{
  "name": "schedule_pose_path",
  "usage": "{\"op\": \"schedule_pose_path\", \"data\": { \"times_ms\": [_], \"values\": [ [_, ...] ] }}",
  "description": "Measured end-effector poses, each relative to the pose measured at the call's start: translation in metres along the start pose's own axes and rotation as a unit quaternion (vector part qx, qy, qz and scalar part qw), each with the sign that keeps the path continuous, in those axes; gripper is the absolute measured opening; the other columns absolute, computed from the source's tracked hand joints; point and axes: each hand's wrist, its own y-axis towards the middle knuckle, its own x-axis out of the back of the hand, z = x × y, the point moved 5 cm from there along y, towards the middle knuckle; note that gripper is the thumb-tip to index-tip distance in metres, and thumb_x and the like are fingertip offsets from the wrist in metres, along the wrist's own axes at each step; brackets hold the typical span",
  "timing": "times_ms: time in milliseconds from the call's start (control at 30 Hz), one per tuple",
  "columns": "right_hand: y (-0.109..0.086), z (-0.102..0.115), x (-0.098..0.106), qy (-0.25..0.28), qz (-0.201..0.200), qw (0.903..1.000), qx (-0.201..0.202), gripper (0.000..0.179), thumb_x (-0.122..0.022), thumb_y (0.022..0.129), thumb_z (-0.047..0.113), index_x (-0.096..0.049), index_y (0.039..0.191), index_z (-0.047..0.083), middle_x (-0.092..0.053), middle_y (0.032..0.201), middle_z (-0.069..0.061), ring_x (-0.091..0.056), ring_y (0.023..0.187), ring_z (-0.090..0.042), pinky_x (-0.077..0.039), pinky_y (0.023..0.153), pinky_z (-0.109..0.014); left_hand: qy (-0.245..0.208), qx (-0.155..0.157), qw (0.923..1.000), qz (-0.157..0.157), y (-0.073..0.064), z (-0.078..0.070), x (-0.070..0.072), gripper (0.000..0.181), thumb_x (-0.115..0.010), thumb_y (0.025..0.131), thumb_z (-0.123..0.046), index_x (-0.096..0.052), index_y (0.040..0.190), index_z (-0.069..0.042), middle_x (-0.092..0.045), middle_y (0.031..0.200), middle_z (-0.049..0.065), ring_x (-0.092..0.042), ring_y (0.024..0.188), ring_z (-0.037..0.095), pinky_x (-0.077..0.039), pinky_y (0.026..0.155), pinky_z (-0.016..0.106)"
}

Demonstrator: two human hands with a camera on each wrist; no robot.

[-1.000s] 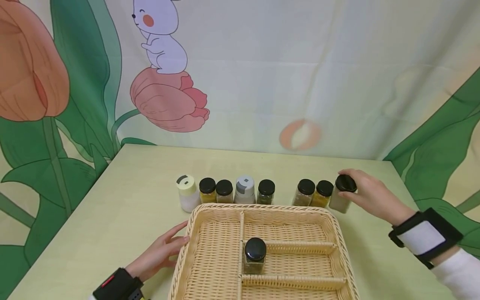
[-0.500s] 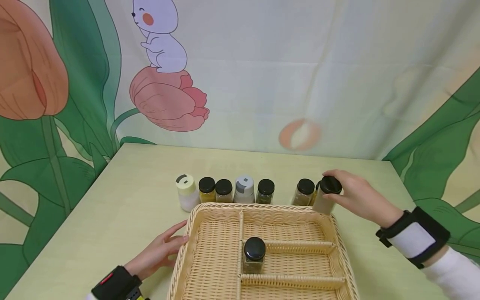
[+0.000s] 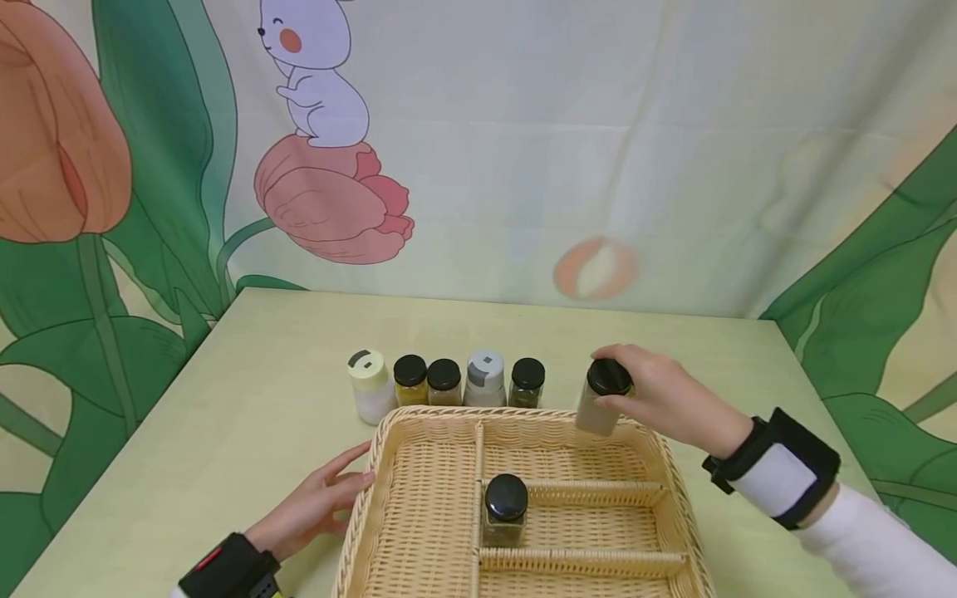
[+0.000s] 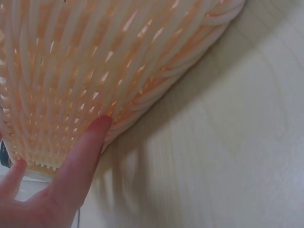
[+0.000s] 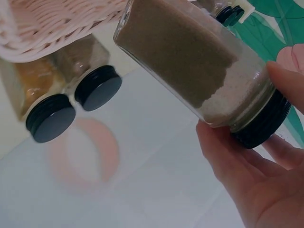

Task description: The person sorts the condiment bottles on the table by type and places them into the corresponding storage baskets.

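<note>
My right hand [image 3: 661,394] pinches the black lid of a glass spice jar [image 3: 598,414] above the far right rim of a wicker basket [image 3: 480,465]. Greyish-brown powder fills much of this tilted jar [image 5: 175,52] in the right wrist view. On the basket's left side, my left hand [image 3: 314,505] rests its extended fingers against the outer wall. The left wrist view shows a finger [image 4: 78,166] against the weave. A black-lidded jar [image 3: 505,511] stands upright inside the basket, in the middle right compartment beside the long divider.
Behind the basket stands a row: a yellow-capped shaker [image 3: 370,387], a yellow spice jar [image 3: 410,380], a black-lidded jar [image 3: 444,382], a grey-capped shaker [image 3: 486,379] and a dark-green jar [image 3: 527,383]. Two jars [image 5: 52,116] hidden in the head view show in the right wrist view.
My right hand has lifted the brown-powder jar from the row's right end and carried it left over the basket's far rim. My left hand stays at the basket's side.
</note>
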Motion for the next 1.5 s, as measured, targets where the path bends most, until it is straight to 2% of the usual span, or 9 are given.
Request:
{"op": "schedule_pose_path", "data": {
  "times_ms": [233,467,667,867,1200,1500],
  "values": [
    [0.008,0.014,-0.012,0.013,0.011,0.9996,0.021,0.047,-0.068,0.075,0.013,-0.046,0.114,0.000,-0.057,0.106,-0.017,-0.056,0.091,-0.023,-0.052,0.072,-0.039,-0.006,-0.001,1.0000,0.002,0.001,0.001,0.000,0.066,-0.052,0.087,-0.037,-0.017,0.138,-0.015,-0.034,0.132,0.029,-0.049,0.104,0.037,-0.047,0.076,0.057],
    [0.014,0.025,-0.026,0.011,0.031,0.9994,0.012,0.046,-0.069,0.075,0.014,-0.047,0.114,0.004,-0.058,0.105,-0.013,-0.056,0.090,-0.021,-0.052,0.072,-0.037,-0.004,0.000,1.0000,0.002,0.002,0.000,0.000,0.065,-0.052,0.087,-0.037,-0.017,0.138,-0.016,-0.032,0.133,0.029,-0.048,0.105,0.038,-0.046,0.077,0.058],
    [0.020,0.036,-0.038,0.025,0.042,0.9983,0.033,0.044,-0.069,0.074,0.011,-0.048,0.112,0.002,-0.058,0.101,-0.013,-0.056,0.090,-0.021,-0.052,0.072,-0.036,-0.008,-0.003,1.0000,0.001,0.002,0.000,0.000,0.066,-0.053,0.087,-0.036,-0.018,0.138,-0.015,-0.033,0.132,0.029,-0.050,0.103,0.036,-0.047,0.076,0.057],
    [0.024,0.041,-0.048,0.035,0.059,0.9971,0.034,0.045,-0.068,0.075,0.012,-0.047,0.113,0.002,-0.057,0.101,-0.013,-0.055,0.089,-0.021,-0.052,0.071,-0.035,-0.012,-0.005,0.9999,0.003,0.002,0.001,0.000,0.067,-0.053,0.086,-0.037,-0.018,0.138,-0.015,-0.034,0.132,0.029,-0.050,0.103,0.035,-0.048,0.076,0.056],
    [0.028,0.046,-0.072,0.049,0.064,0.9949,0.061,0.043,-0.069,0.073,0.008,-0.048,0.109,0.001,-0.057,0.095,-0.013,-0.057,0.085,-0.023,-0.052,0.070,-0.036,-0.012,-0.007,0.9999,0.006,0.002,0.001,0.000,0.067,-0.052,0.087,-0.036,-0.016,0.138,-0.014,-0.033,0.131,0.031,-0.050,0.103,0.035,-0.048,0.076,0.055],
    [0.029,0.044,-0.089,0.055,0.083,0.9933,0.059,0.042,-0.068,0.074,0.010,-0.047,0.109,0.002,-0.056,0.097,-0.012,-0.057,0.085,-0.020,-0.052,0.068,-0.030,-0.015,-0.020,0.9996,0.015,0.001,0.002,-0.001,0.065,-0.052,0.088,-0.033,-0.015,0.138,-0.013,-0.035,0.130,0.031,-0.050,0.103,0.034,-0.049,0.075,0.053]
  ]
}}
